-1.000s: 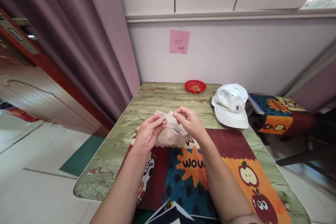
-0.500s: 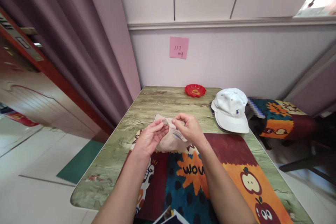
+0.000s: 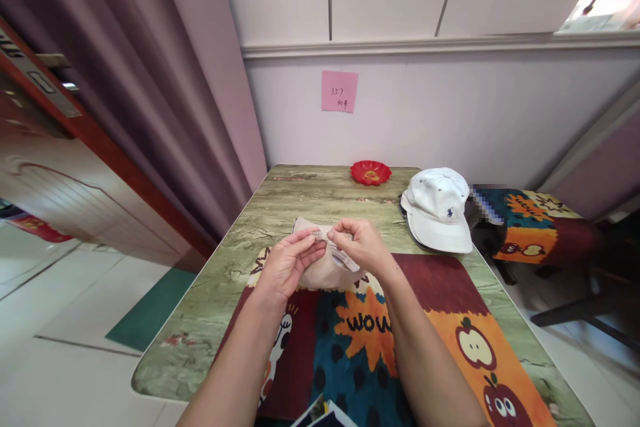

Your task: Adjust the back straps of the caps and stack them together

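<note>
A beige cap [image 3: 320, 273] lies on the table, over the far edge of a colourful printed mat [image 3: 360, 380]. Both hands meet above it at its strap. My left hand [image 3: 291, 261] pinches the strap end between thumb and fingers. From the right, my right hand [image 3: 361, 243] pinches the strap close to the left fingertips. The small buckle area between the fingers is partly hidden. Beneath the right hand, the cap's back opening with a pale inner band shows.
White caps [image 3: 440, 210] are stacked at the table's right edge, over a dark one. A red scalloped dish [image 3: 371, 173] sits at the back. Papers or a booklet [image 3: 325, 413] show at the near edge. A stool [image 3: 545, 230] stands to the right.
The fingertips of both hands have drawn slightly closer together at the strap, and the small metallic piece seen at the left fingers is now mostly covered. The camera view has shifted slightly.
</note>
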`<state>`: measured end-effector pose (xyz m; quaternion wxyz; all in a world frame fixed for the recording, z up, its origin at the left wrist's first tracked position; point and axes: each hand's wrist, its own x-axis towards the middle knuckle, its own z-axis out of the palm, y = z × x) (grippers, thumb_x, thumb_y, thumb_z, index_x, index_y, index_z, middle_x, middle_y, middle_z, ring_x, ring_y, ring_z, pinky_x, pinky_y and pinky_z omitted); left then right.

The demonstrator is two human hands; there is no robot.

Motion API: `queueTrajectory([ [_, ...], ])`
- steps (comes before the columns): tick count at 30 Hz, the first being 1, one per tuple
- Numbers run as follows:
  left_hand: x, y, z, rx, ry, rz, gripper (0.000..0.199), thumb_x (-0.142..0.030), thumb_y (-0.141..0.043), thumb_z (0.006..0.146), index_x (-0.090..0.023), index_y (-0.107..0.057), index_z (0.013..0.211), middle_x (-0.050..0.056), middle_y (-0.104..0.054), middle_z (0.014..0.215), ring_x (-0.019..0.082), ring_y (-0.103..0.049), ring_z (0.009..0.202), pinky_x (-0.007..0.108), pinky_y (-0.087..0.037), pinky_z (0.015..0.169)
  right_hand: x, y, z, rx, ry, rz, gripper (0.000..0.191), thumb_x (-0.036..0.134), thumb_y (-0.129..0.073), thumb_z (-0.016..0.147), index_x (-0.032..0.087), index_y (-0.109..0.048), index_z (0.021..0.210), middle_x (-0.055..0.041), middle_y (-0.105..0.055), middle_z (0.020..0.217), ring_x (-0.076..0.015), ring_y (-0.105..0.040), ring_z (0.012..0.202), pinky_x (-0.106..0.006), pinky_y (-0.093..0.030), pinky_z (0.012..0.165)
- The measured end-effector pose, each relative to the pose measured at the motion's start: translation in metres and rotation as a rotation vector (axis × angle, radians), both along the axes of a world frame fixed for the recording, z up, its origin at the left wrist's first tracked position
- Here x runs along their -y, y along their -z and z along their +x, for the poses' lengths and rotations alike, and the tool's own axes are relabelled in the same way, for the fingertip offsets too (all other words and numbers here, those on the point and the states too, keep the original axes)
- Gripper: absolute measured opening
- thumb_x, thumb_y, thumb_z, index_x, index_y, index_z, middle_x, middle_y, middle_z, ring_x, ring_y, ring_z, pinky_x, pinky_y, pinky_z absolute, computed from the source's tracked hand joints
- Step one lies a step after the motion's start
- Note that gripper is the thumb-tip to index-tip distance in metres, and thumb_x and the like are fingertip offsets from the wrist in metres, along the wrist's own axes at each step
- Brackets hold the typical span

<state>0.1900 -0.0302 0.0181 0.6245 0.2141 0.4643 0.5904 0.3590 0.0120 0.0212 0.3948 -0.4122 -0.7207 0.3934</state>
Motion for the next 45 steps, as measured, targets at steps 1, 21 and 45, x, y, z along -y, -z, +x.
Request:
queueTrajectory([
  [1, 0.000, -0.001, 0.001, -0.015, -0.002, 0.004, 0.014, -0.002, -0.067, 0.080, -0.010, -0.072, 0.091, 0.011, -0.077, 0.081, 0.018, -0.075, 0.072, 0.027, -0.063, 0.073, 0.000, -0.001, 0.001, 0.005, -0.004, -0.002, 0.022, 0.034, -0.060, 0.083, 0.019, -0.065, 0.069, 0.0008, -0.062, 0.065, -0.0128, -0.051, 0.061, -0.022, -0.035, 0.058],
  [21, 0.003, 0.002, 0.005, -0.157, 0.040, 0.081, 0.017, -0.011, -0.076, 0.075, -0.009, -0.074, 0.092, 0.009, -0.077, 0.082, 0.017, -0.074, 0.072, 0.027, -0.062, 0.072, 0.002, -0.010, 0.011, 0.059, -0.038, -0.013, 0.019, 0.031, -0.060, 0.081, 0.017, -0.065, 0.069, 0.0019, -0.058, 0.063, -0.0115, -0.049, 0.061, -0.021, -0.035, 0.058],
  [45, 0.005, -0.005, 0.005, -0.140, 0.061, 0.057, 0.008, -0.006, -0.067, 0.080, -0.008, -0.070, 0.088, 0.008, -0.075, 0.076, 0.017, -0.073, 0.066, 0.027, -0.062, 0.069, -0.002, -0.003, 0.014, 0.089, -0.121, -0.012, 0.018, 0.031, -0.060, 0.084, 0.018, -0.072, 0.082, 0.0006, -0.066, 0.069, -0.0108, -0.052, 0.060, -0.021, -0.035, 0.056],
])
